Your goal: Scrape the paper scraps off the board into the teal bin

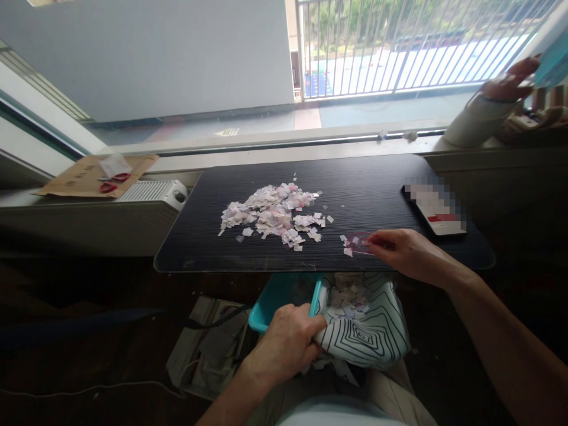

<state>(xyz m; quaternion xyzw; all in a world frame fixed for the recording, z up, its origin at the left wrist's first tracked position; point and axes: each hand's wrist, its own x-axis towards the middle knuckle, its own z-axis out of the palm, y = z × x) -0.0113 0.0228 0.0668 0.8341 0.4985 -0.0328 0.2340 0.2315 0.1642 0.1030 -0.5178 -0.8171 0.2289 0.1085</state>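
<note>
My right hand (pixel 406 251) is closed on a pink see-through plastic piece (pixel 358 243) with a curved upper edge, perhaps a protractor. It rests at the front of the dark table, touching a few paper scraps (pixel 348 252). Farther left on the tabletop spreads a loose pile of small white and pinkish paper scraps (pixel 273 213). Below the table edge, my left hand (pixel 290 334) grips the rim of a turquoise basin (pixel 261 316) where it meets a white cloth bag (pixel 364 340) with black line patterns. Paper scraps lie in the bag's open mouth.
A phone-like device (pixel 439 207), partly blurred, lies on the right of the black table (pixel 368 177). Red-handled scissors (pixel 114 181) lie on a brown envelope (pixel 84 177) at left, near a white radiator (pixel 155 192). A white cup-like object (pixel 477 118) stands on the sill.
</note>
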